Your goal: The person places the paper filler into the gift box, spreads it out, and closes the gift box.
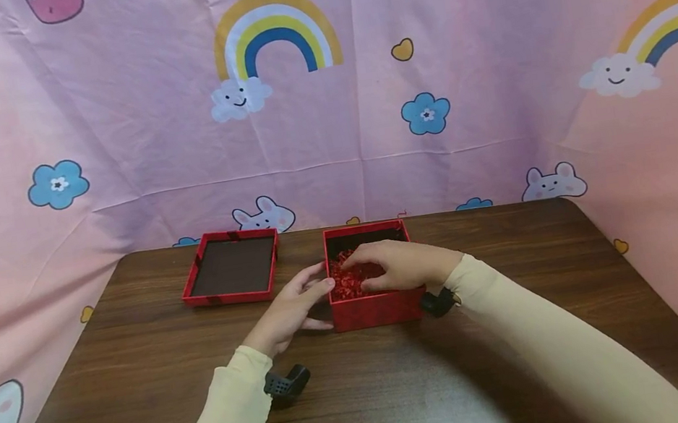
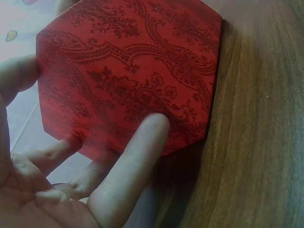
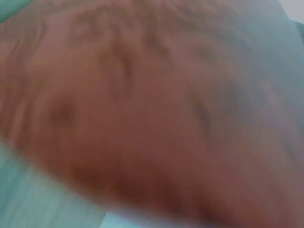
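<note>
A red patterned box [image 1: 378,310] stands uncovered on the table, with red shredded paper [image 1: 350,284] inside. Against its left wall lies my left hand [image 1: 293,308], fingers spread and fairly straight. In the left wrist view one finger [image 2: 142,152] of that hand rests on the box's dark-flowered side [image 2: 128,71]. My right hand [image 1: 402,264] reaches over the box's right side into the shredded paper; its thumb and index finger stand apart, while the other fingertips are hidden. The right wrist view is blurred and mostly filled by a box wall [image 3: 152,118].
A red box lid [image 1: 269,293] lies left of the box, its dark inside facing up. Under everything is a brown wooden table [image 1: 369,412]. Behind the table hangs a pink printed cloth [image 1: 162,84]. A small black device sits at each wrist.
</note>
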Motion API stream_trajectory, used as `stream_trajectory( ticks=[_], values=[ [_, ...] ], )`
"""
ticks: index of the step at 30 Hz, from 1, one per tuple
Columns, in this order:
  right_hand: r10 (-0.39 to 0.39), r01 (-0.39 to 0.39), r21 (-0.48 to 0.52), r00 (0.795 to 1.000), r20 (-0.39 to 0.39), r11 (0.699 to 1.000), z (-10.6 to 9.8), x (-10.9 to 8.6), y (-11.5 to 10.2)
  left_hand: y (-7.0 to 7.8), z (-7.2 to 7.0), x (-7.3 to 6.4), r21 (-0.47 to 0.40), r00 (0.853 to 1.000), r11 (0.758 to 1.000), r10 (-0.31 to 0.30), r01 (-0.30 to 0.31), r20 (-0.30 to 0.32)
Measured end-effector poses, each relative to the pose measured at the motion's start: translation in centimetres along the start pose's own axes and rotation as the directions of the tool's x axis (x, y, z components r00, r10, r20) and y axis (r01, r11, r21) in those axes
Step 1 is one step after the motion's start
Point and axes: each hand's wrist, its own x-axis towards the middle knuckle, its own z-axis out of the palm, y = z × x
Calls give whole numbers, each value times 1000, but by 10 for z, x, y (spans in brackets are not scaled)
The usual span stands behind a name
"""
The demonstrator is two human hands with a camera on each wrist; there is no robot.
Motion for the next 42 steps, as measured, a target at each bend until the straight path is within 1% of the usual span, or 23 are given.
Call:
stream_trajectory(
  ticks=[3, 6, 7, 9, 11, 13, 14, 15, 16, 17, 19, 21, 23, 24, 26, 30, 31, 32, 34, 38, 40, 42],
  values=[
    [-3, 7, 62, 997, -73, 998, -11, -12, 4, 0, 0, 0, 5, 1000, 1000, -4, 4, -5],
    [9, 11, 107, 983, -184, 994, -25, -27, 11, -1, 0, 0, 7, 1000, 1000, -6, 6, -9],
    [16, 12, 119, 973, -229, 993, -30, -31, 16, -1, 0, 0, 5, 1000, 1000, -6, 6, -10],
    [65, -15, 159, 947, -314, 987, -38, -40, 26, -1, 0, 0, 3, 1000, 1000, -5, 5, -13],
    [148, -59, 237, 915, -375, 970, -43, -46, 37, -1, -1, 0, 1, 1000, 1000, -5, 5, -19],
    [231, -108, 302, 885, -405, 947, -47, -50, 47, 0, -1, -1, 1, 1000, 1000, -5, 5, -25],
    [264, -128, 329, 874, -409, 935, -48, -50, 52, 0, -1, -1, 2, 1000, 1000, -5, 5, -26],
    [290, -146, 348, 867, -406, 926, -48, -51, 56, 0, -2, -1, 1, 1000, 1000, -6, 6, -28],
    [308, -162, 359, 864, -399, 919, -47, -50, 61, 0, -2, -1, 0, 1000, 1000, -6, 6, -29],
    [316, -172, 362, 865, -389, 916, -46, -49, 64, 0, -2, -1, 0, 1000, 1000, -7, 7, -29],
    [322, -186, 367, 877, -357, 912, -41, -45, 71, 0, -2, -1, 0, 1000, 1000, -8, 8, -30],
    [316, -182, 383, 891, -325, 906, -35, -40, 77, -1, -2, 0, -3, 999, 1000, -9, 9, -30],
    [306, -166, 402, 899, -315, 900, -30, -35, 81, -1, -2, 0, -7, 1000, 1000, -10, 10, -29],
    [304, -158, 412, 898, -318, 897, -28, -32, 83, -1, -1, 0, -9, 1000, 1000, -9, 9, -28],
    [302, -141, 418, 887, -350, 897, -25, -29, 84, -1, 0, 1, -14, 1000, 1000, -9, 9, -26],
    [296, -142, 345, 842, -451, 928, -26, -23, 77, 0, 1, 0, -13, 1000, 1000, -9, 9, -24],
    [290, -143, 322, 832, -473, 936, -27, -22, 75, 0, 1, 0, -12, 1000, 1000, -10, 9, -25],
    [279, -145, 294, 827, -489, 945, -28, -21, 73, 0, 1, 0, -9, 1000, 1000, -9, 9, -25],
    [250, -143, 241, 824, -508, 960, -29, -21, 69, 0, 1, 0, -4, 1000, 1000, -7, 7, -25],
    [179, -105, 171, 841, -510, 980, -31, -22, 64, 0, 1, 0, 1, 1000, 1000, -3, 3, -22],
    [158, -88, 159, 847, -507, 983, -32, -25, 61, 0, 1, 1, -1, 1000, 1000, -2, 2, -22],
    [166, -93, 170, 852, -497, 981, -34, -31, 59, 0, 1, 1, -2, 1000, 1000, 0, 0, -21]
  ],
)
